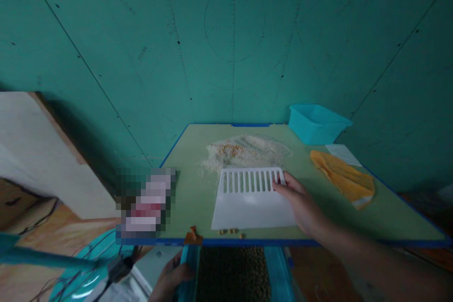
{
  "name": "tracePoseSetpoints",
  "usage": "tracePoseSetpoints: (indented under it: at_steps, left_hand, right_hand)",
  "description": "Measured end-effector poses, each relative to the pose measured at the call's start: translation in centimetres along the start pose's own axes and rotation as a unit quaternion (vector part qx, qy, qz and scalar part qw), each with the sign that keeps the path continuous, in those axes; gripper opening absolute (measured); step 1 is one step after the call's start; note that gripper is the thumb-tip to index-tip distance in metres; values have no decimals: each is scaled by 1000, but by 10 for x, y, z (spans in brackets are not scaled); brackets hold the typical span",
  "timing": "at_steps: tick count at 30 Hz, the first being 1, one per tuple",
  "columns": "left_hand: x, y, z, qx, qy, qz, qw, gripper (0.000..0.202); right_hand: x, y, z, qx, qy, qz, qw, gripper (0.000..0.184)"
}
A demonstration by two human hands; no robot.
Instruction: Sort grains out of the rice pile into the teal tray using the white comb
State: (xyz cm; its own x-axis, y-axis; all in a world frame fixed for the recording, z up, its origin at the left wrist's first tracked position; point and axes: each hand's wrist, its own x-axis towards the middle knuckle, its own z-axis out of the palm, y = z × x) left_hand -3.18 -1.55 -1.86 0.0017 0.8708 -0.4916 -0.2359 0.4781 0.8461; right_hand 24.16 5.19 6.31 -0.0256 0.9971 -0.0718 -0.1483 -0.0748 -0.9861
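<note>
My right hand [295,200] grips the right edge of a white slotted plastic scoop [253,207], its fingers by the slots. The scoop lies low over the pale green tabletop near the front edge, slots facing away from me. Just in front of it sit several tan pellets [231,231]. Below the table edge, my left hand [173,276] is closed on the left rim of a blue bin [279,269]. Small brown pellets [233,271] fill that bin. Beyond the scoop spreads a heap of whitish grains [247,148] with orange bits in it.
A turquoise basin [316,125] stands at the table's back right corner. Near it lie a white sheet [343,155] and an orange cloth [343,177]. A blurred-out object [146,207] is at the left edge. Brown tape [193,236] sticks to the front edge. A green wall [233,80] rises behind.
</note>
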Motion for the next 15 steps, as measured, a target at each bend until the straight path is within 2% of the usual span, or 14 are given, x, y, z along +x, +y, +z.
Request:
tracePoseSetpoints:
  at_steps: [4, 7, 15]
  left_hand:
    - [-7, 1, 11, -33, 42, 35, 998, 9]
    - [-8, 2, 15, -40, 64, 33, 997, 10]
    - [-3, -6, 20, -49, 65, 18, 996, 8]
  right_hand:
    - [-4, -2, 1, 4, -3, 1, 1000, 12]
    - [-6, -3, 1, -3, -8, 4, 1000, 12]
    - [-7, 4, -2, -24, -4, 3, 1000, 16]
